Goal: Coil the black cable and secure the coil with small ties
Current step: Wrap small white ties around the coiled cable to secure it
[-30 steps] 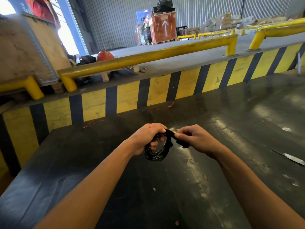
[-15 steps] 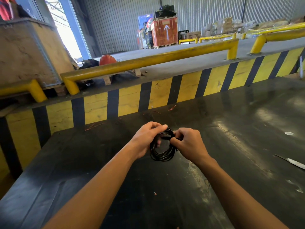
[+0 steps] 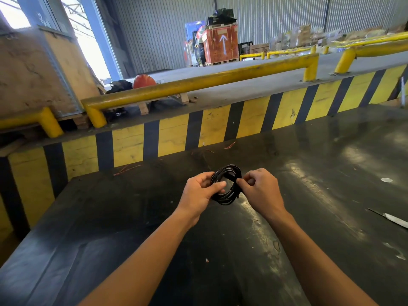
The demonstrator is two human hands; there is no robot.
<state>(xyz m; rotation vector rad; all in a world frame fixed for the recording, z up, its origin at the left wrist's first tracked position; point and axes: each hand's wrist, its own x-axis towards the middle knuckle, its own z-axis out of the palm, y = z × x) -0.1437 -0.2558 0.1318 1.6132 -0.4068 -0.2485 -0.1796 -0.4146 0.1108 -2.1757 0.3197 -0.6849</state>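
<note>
The black cable (image 3: 228,173) is wound into a small round coil held upright just above the dark table (image 3: 110,217). My left hand (image 3: 199,194) grips the coil's left side, thumb across the loops. My right hand (image 3: 259,191) pinches the coil's right side with fingertips closed on the strands. A short dark end sticks out below my right fingers. I cannot make out a tie on the coil.
A white strip (image 3: 395,220), perhaps a tie or blade, lies on the table at the right edge. Thin red wire scraps (image 3: 229,145) lie near the yellow-and-black striped wall (image 3: 172,138). A yellow guard rail (image 3: 198,81) runs behind it.
The coil has turned from hanging below my hands to standing upright between them. My right hand moved from the top of the coil to its right side.
</note>
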